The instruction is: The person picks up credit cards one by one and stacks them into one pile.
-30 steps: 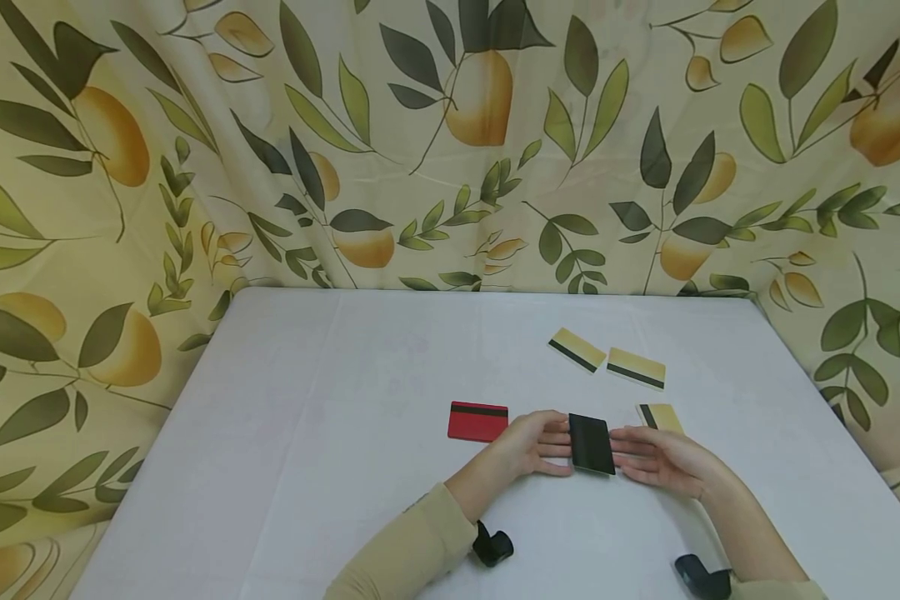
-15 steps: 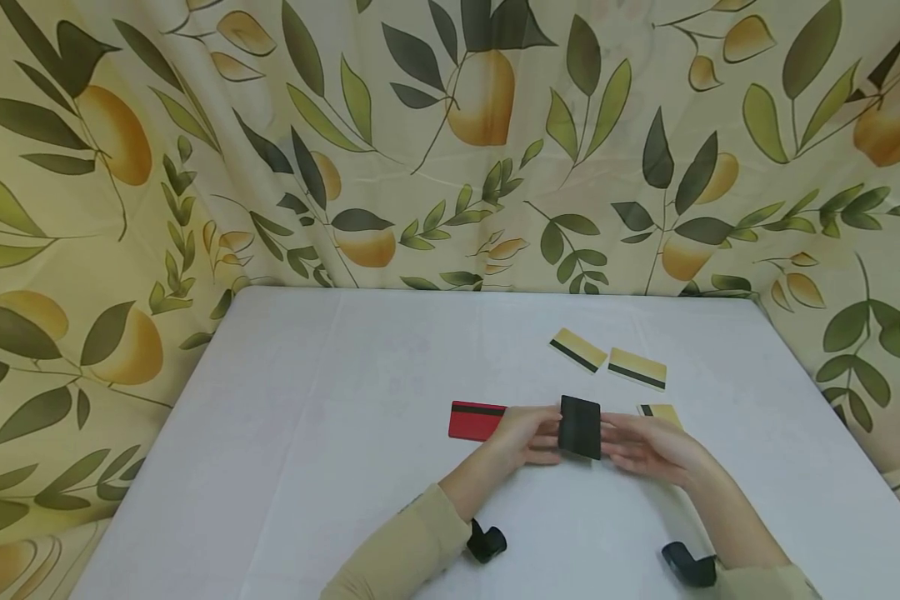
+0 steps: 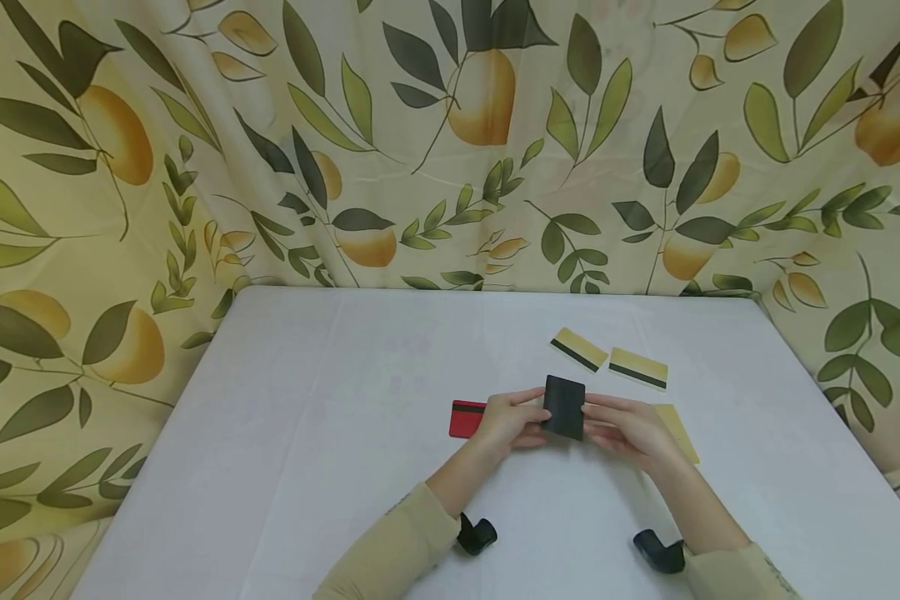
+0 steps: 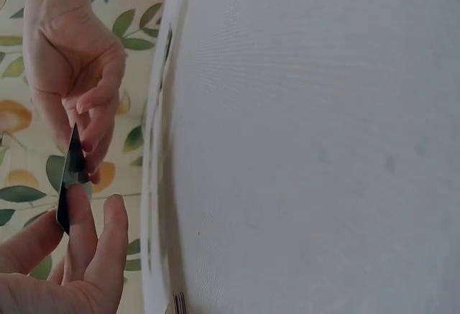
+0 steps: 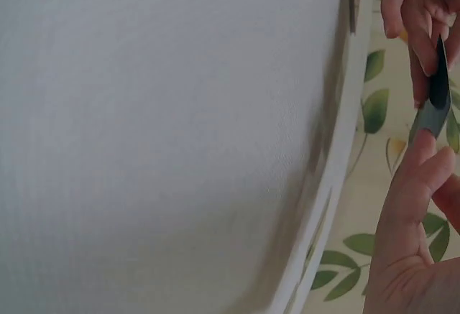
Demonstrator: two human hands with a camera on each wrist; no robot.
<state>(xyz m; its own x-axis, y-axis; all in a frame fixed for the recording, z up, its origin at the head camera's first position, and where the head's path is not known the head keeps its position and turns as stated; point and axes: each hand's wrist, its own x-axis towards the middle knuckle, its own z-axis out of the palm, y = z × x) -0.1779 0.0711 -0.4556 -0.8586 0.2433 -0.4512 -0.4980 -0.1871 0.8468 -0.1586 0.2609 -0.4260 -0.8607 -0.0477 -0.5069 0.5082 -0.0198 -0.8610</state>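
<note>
In the head view a thin black card (image 3: pixel 564 408) stands upright, held between both hands above the white table. My left hand (image 3: pixel 512 419) pinches its left edge, thumb in front and fingers behind. At the opposite edge my right hand (image 3: pixel 630 429) grips it with thumb and fingertips. Seen from the left wrist, the card (image 4: pixel 72 174) is nearly edge-on between the fingers of the two hands. The right wrist view also shows the card (image 5: pixel 437 102) at a steep angle. A red card (image 3: pixel 465 419) with a dark stripe lies partly hidden behind my left hand.
Two yellow cards with dark stripes, the left one (image 3: pixel 579 349) and the right one (image 3: pixel 638 368), lie farther back on the white tabletop (image 3: pixel 330 433). A third yellow card (image 3: pixel 678 435) is partly covered by my right hand. A leaf-and-fruit patterned curtain (image 3: pixel 450 192) hangs behind the table.
Both hands have carried the black card up and to the left in the head view. It now covers less table near the front, and the left hand hides more of the red card.
</note>
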